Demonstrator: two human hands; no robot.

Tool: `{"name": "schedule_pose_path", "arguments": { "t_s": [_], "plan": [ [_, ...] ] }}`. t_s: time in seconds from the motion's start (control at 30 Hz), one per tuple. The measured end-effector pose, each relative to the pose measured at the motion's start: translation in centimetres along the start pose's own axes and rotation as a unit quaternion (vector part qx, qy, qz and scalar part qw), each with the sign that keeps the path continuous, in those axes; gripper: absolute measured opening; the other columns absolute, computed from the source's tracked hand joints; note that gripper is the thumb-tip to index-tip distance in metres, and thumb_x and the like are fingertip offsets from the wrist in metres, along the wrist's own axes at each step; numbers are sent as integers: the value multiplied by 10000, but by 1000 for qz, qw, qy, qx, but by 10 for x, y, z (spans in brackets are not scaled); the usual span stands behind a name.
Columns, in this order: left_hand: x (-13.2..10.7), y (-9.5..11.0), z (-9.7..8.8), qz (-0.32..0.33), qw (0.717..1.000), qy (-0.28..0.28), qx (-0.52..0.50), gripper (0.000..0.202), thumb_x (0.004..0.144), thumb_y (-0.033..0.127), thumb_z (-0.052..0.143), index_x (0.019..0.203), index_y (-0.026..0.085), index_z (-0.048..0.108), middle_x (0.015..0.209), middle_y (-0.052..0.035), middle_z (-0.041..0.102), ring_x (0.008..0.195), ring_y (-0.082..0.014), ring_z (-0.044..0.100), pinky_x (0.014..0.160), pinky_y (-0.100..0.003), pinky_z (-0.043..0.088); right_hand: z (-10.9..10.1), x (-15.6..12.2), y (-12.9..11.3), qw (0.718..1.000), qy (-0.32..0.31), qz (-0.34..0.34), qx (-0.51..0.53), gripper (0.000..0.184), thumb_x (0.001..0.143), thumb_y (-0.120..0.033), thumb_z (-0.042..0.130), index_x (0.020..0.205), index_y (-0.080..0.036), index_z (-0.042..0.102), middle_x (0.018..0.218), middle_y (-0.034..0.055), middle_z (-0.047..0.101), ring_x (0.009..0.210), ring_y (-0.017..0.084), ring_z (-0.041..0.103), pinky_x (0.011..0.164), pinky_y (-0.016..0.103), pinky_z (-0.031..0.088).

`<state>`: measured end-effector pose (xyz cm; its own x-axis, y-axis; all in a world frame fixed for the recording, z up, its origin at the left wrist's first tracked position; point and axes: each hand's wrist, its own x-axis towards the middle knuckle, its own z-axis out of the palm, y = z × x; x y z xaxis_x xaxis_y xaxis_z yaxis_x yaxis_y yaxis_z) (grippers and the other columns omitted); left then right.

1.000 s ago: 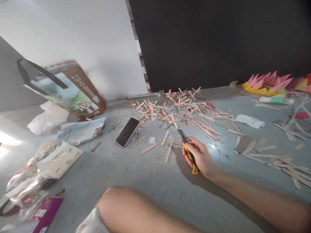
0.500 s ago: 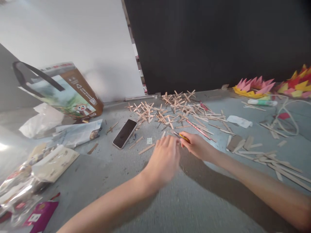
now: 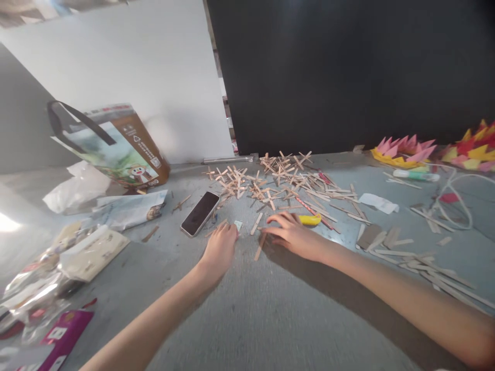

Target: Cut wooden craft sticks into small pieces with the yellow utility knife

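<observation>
My left hand (image 3: 220, 247) rests low on the grey surface with its fingers bent down and drawn together. Its fingertips are beside a small pale square (image 3: 238, 225), and whatever lies under them is hidden. Fingers spread, my right hand (image 3: 296, 238) hovers or rests over the surface, its fingertips close to a wooden stick (image 3: 260, 248). Another short stick (image 3: 256, 223) lies between the hands. Just beyond my right hand is a yellow utility knife (image 3: 310, 220), partly covered by that hand.
Behind the hands lies a heap of crossed wooden sticks (image 3: 270, 180). A phone (image 3: 200, 214) is at left, near a printed carrier bag (image 3: 131, 154) and plastic packets. Loose sticks (image 3: 421, 263), a glue tube (image 3: 412, 175) and pink-yellow paper crowns (image 3: 404, 152) are at right.
My hands were together over the knife. They have parted, the left moving left toward the pale square. My right hand has let go of the knife and its fingers have spread.
</observation>
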<state>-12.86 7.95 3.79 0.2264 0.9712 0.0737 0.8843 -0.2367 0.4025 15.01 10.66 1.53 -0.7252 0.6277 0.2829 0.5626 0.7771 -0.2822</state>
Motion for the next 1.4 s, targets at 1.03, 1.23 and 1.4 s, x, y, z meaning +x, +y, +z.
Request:
{"name": "schedule_pose_path", "arguments": {
  "t_s": [1.03, 1.23, 1.4],
  "plan": [
    [12, 7, -17, -44, 992, -4, -119, 270, 956, 365, 570, 895, 205, 778, 882, -76, 798, 808, -245, 710, 755, -337, 503, 8, 7, -3, 943, 103, 153, 277, 239, 1086, -397, 531, 1043, -245, 711, 900, 26, 751, 823, 204, 683, 770, 322, 491],
    [1, 33, 9, 80, 988, -49, -125, 229, 1015, 355, 589, 1044, 222, 773, 1027, -77, 775, 995, -254, 687, 887, -342, 502, 8, 6, -13, 959, 49, 91, 265, 217, 1092, -348, 549, 1071, -255, 744, 1006, 46, 774, 908, 210, 693, 835, 334, 499],
    [1, 36, 25, 72, 984, -63, -150, 195, 1012, 297, 584, 953, 213, 751, 950, -52, 747, 871, -210, 667, 822, -311, 488, -8, 8, 4, 984, 37, 76, 155, 211, 1104, -359, 534, 1194, -261, 697, 1138, 84, 744, 1095, 259, 671, 954, 401, 503]
  ]
}}
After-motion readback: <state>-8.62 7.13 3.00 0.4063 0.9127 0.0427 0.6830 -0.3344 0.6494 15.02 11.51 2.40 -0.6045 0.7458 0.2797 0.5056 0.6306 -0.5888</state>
